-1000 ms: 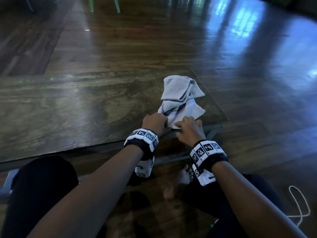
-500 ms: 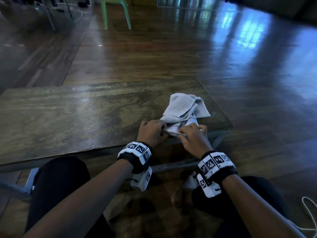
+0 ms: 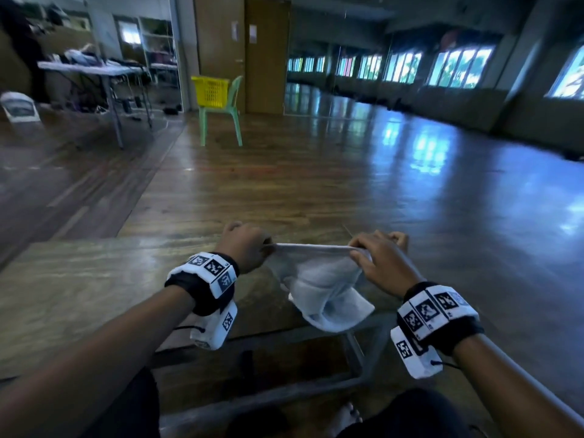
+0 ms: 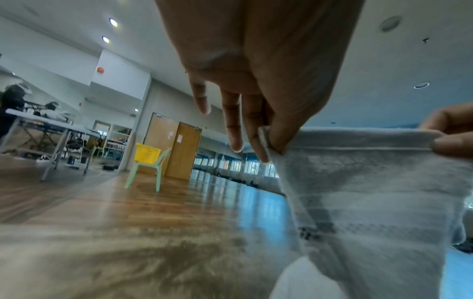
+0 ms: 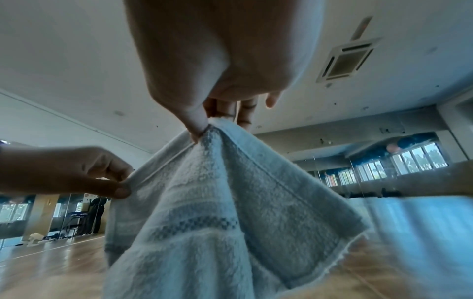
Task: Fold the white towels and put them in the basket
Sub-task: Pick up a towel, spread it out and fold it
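far left, a grey desk (image 3: 79, 69); then a yellow basket (image 3: 211, 91) on a green chair (image 3: 235, 99). no writing is readable, only square codes on the wristbands. left grip (image 3: 245, 246) and right grip (image 3: 379, 263) each pinch the towel's (image 3: 319, 286) top edge, above the wooden desk (image 3: 79, 295). only the wrist views show its woven stripe.

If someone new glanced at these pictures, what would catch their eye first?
First the white towel, stretched by its top edge between the left hand and the right hand above the wooden table, its lower part hanging bunched. Next, the yellow basket on a green chair, far across the floor.
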Available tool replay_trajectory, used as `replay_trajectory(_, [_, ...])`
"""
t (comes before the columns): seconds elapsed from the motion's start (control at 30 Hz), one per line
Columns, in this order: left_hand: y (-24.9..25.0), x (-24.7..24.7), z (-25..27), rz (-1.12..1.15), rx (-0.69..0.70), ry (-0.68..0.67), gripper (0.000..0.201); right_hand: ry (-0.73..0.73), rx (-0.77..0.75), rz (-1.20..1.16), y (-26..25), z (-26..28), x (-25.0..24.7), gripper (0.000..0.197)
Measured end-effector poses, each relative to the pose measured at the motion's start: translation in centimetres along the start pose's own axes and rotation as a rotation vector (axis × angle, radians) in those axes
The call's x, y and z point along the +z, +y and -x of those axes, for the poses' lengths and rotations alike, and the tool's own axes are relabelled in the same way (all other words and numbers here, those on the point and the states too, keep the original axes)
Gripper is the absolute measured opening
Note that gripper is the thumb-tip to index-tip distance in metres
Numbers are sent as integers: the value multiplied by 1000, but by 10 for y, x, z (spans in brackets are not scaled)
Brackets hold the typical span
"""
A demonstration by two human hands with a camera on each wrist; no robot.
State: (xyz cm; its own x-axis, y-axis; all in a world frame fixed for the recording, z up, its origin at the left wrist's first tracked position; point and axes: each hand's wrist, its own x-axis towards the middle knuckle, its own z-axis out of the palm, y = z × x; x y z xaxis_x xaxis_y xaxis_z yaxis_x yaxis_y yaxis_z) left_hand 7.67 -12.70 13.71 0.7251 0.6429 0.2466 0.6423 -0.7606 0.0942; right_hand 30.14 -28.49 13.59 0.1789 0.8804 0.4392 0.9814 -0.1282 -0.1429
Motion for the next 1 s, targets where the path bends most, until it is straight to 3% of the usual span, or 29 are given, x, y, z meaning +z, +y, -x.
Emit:
replay_trajectory(0.1, [-5,-40,-6,99,-22,36,12,57,-40,88,-3,-19,-38,10])
replay_trajectory(0.17, [-8,-70,-13,246,-18,77,20,85,-70,153,-10,-34,-66,16])
replay_trajectory(0.23, [-10,-105,-17,343,1,189,31,122,-91,163,-17,-49,-100,14])
replay_trajectory(0.33, [-5,-166,-18,391,61,320,26,169,-141,189,-32,-69,-155,13])
replay_trajectory(0.43, [2,-230,-15,341,119,440,15,197,-169,282,-48,-89,-210,18])
replay_trajectory(0.67, [14,-349,0,162,101,677,27,345,-205,238,-83,-118,-303,11])
replay_trajectory(0.73, [12,-375,11,111,58,724,25,361,-195,248,-90,-121,-319,3])
replay_trajectory(1.0, [-28,-431,72,-9,-93,800,22,337,-165,145,-103,-126,-338,14])
